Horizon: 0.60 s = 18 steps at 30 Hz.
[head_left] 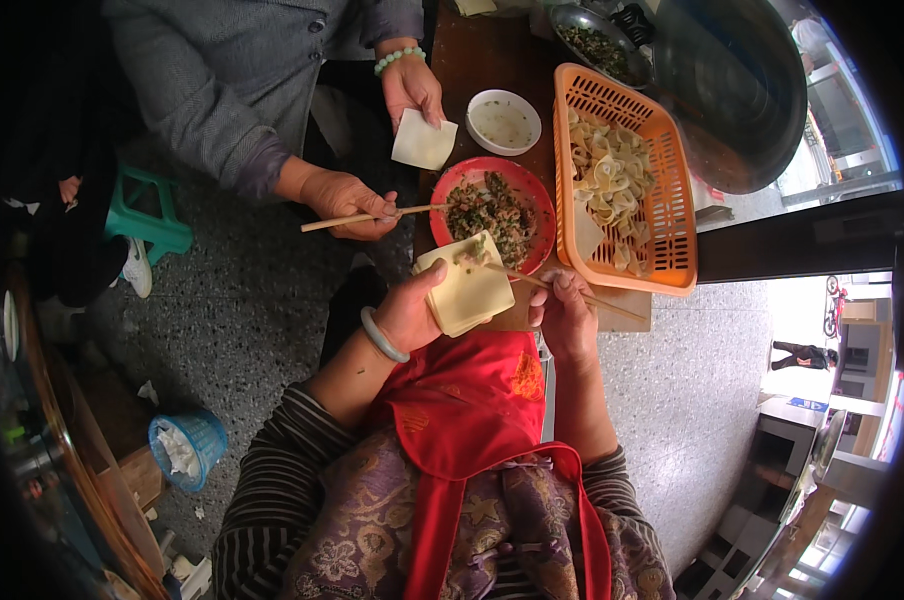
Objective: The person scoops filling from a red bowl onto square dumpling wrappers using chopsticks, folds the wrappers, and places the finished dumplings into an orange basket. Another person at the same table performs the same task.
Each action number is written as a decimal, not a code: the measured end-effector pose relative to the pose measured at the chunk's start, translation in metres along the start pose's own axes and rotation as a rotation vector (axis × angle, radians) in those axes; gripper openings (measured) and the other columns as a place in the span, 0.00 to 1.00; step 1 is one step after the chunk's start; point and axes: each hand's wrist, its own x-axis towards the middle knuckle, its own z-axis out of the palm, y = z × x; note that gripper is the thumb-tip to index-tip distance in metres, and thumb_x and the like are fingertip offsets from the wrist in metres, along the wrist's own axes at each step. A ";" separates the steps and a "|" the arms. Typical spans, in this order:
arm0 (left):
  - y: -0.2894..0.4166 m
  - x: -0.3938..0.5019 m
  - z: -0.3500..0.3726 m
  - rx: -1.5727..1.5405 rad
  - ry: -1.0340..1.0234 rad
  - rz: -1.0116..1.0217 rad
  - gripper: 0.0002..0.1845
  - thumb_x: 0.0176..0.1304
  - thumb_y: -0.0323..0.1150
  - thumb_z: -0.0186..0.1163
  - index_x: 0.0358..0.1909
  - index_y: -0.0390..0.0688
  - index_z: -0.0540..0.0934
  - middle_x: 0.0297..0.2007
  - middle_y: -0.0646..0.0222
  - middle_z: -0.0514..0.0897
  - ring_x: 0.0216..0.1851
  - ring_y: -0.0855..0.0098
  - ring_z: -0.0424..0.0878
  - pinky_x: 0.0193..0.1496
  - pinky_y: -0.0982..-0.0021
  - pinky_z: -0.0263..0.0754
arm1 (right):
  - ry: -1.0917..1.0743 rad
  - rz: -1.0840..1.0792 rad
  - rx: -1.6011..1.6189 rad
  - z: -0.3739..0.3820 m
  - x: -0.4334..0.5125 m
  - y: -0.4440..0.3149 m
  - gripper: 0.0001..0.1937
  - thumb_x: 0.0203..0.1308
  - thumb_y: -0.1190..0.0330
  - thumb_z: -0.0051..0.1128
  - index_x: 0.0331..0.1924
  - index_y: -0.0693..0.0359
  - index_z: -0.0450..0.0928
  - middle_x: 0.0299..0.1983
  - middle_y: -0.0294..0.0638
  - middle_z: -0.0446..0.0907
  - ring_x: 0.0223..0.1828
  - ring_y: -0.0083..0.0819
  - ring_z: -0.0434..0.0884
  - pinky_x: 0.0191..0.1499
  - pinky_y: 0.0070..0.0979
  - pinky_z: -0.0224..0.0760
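My left hand (414, 307) holds a stack of square dough wrappers (471, 289), its thumb on the edge. A small dab of filling lies on the top wrapper. My right hand (568, 311) grips a wooden chopstick (606, 306), its tip at that filling. Just beyond the wrappers is a red bowl (548, 217) of minced meat and chopped greens. To its right, an orange plastic basket (677, 225) holds folded dumplings (609, 176). A white bowl (476, 139) of cloudy liquid stands behind the red bowl.
Across from me, a person's hand (351, 202) holds a chopstick (347, 221) into the red bowl; their other hand holds one wrapper (424, 142). A metal pan (639, 67) of greens stands at the back. A green stool (163, 217) and blue wastebasket (210, 442) are on the floor.
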 end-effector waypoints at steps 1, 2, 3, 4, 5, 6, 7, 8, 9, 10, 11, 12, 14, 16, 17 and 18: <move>0.000 0.001 0.001 0.017 -0.033 0.023 0.28 0.64 0.48 0.46 0.60 0.42 0.60 0.54 0.59 0.70 0.53 0.61 0.72 0.53 0.60 0.70 | -0.025 -0.011 0.006 0.003 -0.002 -0.002 0.12 0.62 0.65 0.48 0.35 0.68 0.73 0.24 0.44 0.78 0.18 0.29 0.75 0.24 0.21 0.73; -0.001 0.001 0.001 0.029 -0.071 0.058 0.28 0.63 0.48 0.48 0.60 0.42 0.61 0.53 0.59 0.71 0.53 0.61 0.72 0.53 0.60 0.70 | -0.002 -0.013 -0.081 0.006 -0.005 -0.004 0.12 0.62 0.64 0.48 0.35 0.68 0.73 0.24 0.44 0.78 0.18 0.30 0.75 0.24 0.21 0.72; -0.001 0.002 0.002 0.034 -0.015 0.059 0.27 0.63 0.47 0.49 0.59 0.42 0.62 0.53 0.59 0.71 0.53 0.62 0.72 0.54 0.61 0.70 | 0.014 -0.015 -0.156 0.010 -0.007 -0.005 0.12 0.62 0.64 0.49 0.36 0.67 0.72 0.24 0.45 0.77 0.17 0.30 0.75 0.23 0.22 0.72; -0.002 0.003 0.002 0.034 0.036 0.072 0.26 0.62 0.47 0.50 0.58 0.43 0.63 0.52 0.59 0.72 0.52 0.62 0.73 0.54 0.61 0.69 | 0.014 -0.016 -0.227 0.014 -0.009 -0.007 0.12 0.61 0.63 0.49 0.36 0.67 0.72 0.23 0.45 0.77 0.17 0.31 0.75 0.23 0.22 0.71; -0.003 0.004 0.002 0.040 0.086 0.076 0.25 0.62 0.46 0.51 0.57 0.43 0.64 0.51 0.59 0.73 0.52 0.63 0.73 0.55 0.62 0.69 | 0.019 -0.026 -0.273 0.017 -0.011 -0.010 0.13 0.61 0.63 0.50 0.36 0.67 0.72 0.23 0.45 0.77 0.18 0.31 0.76 0.23 0.23 0.72; -0.003 0.005 0.002 0.060 0.084 0.080 0.25 0.62 0.46 0.52 0.56 0.43 0.65 0.51 0.59 0.73 0.51 0.64 0.73 0.55 0.63 0.68 | 0.007 -0.037 -0.314 0.020 -0.013 -0.012 0.13 0.60 0.63 0.51 0.36 0.67 0.72 0.23 0.45 0.77 0.18 0.31 0.76 0.24 0.23 0.73; -0.003 0.005 0.002 0.086 0.081 0.076 0.25 0.62 0.45 0.52 0.56 0.43 0.65 0.50 0.60 0.73 0.51 0.64 0.73 0.56 0.64 0.67 | -0.003 -0.040 -0.357 0.022 -0.013 -0.014 0.13 0.60 0.63 0.52 0.36 0.67 0.72 0.23 0.46 0.77 0.19 0.32 0.77 0.25 0.23 0.74; -0.003 0.005 0.002 0.112 0.079 0.072 0.24 0.62 0.45 0.52 0.55 0.42 0.66 0.50 0.60 0.74 0.51 0.65 0.73 0.56 0.65 0.67 | -0.004 -0.051 -0.364 0.023 -0.014 -0.015 0.14 0.60 0.62 0.52 0.37 0.67 0.71 0.24 0.46 0.77 0.19 0.32 0.77 0.26 0.24 0.74; -0.003 0.006 0.002 0.101 0.086 0.065 0.24 0.62 0.44 0.53 0.55 0.42 0.66 0.50 0.60 0.74 0.51 0.66 0.73 0.56 0.65 0.67 | -0.002 -0.056 -0.373 0.024 -0.014 -0.017 0.14 0.60 0.62 0.53 0.37 0.67 0.71 0.24 0.46 0.77 0.20 0.32 0.78 0.27 0.24 0.75; -0.004 0.005 0.002 0.089 0.092 0.056 0.23 0.61 0.42 0.53 0.55 0.41 0.66 0.50 0.61 0.74 0.51 0.67 0.73 0.56 0.66 0.67 | 0.001 -0.060 -0.381 0.024 -0.013 -0.017 0.15 0.59 0.61 0.53 0.37 0.68 0.71 0.24 0.47 0.78 0.20 0.32 0.78 0.28 0.25 0.75; -0.004 0.005 0.003 0.081 0.111 0.044 0.23 0.61 0.41 0.53 0.55 0.41 0.66 0.49 0.61 0.74 0.51 0.67 0.73 0.56 0.67 0.67 | 0.001 -0.065 -0.395 0.024 -0.013 -0.018 0.15 0.59 0.61 0.53 0.37 0.67 0.71 0.25 0.47 0.78 0.22 0.32 0.79 0.29 0.25 0.76; -0.005 0.005 0.003 0.088 0.101 0.056 0.23 0.61 0.39 0.53 0.55 0.40 0.66 0.49 0.61 0.75 0.51 0.68 0.74 0.56 0.67 0.68 | 0.000 -0.070 -0.408 0.024 -0.012 -0.018 0.15 0.59 0.61 0.53 0.37 0.67 0.71 0.27 0.48 0.78 0.23 0.33 0.80 0.30 0.25 0.76; -0.005 0.005 0.005 0.117 0.094 0.072 0.23 0.60 0.36 0.53 0.55 0.39 0.66 0.49 0.61 0.75 0.50 0.68 0.74 0.55 0.68 0.69 | -0.020 -0.080 -0.403 0.022 -0.011 -0.018 0.14 0.60 0.63 0.53 0.38 0.68 0.72 0.30 0.49 0.79 0.27 0.33 0.81 0.35 0.27 0.76; -0.002 0.004 0.006 0.070 0.142 0.035 0.22 0.58 0.32 0.52 0.55 0.38 0.66 0.48 0.62 0.76 0.49 0.68 0.76 0.52 0.67 0.71 | -0.061 -0.092 -0.365 0.019 -0.011 -0.017 0.12 0.61 0.67 0.51 0.40 0.70 0.73 0.35 0.49 0.80 0.33 0.34 0.81 0.41 0.29 0.76; 0.000 0.003 0.006 0.058 0.167 0.014 0.22 0.58 0.30 0.52 0.55 0.38 0.66 0.47 0.62 0.76 0.48 0.67 0.76 0.51 0.66 0.73 | -0.070 -0.084 -0.320 0.017 -0.011 -0.017 0.12 0.61 0.67 0.51 0.40 0.70 0.73 0.35 0.49 0.80 0.34 0.34 0.81 0.42 0.29 0.76; 0.003 0.002 0.007 0.076 0.162 0.001 0.22 0.58 0.30 0.51 0.55 0.37 0.66 0.47 0.61 0.76 0.48 0.67 0.76 0.51 0.66 0.73 | -0.079 -0.076 -0.276 0.016 -0.010 -0.016 0.12 0.60 0.67 0.52 0.40 0.70 0.73 0.36 0.49 0.80 0.35 0.35 0.81 0.43 0.30 0.75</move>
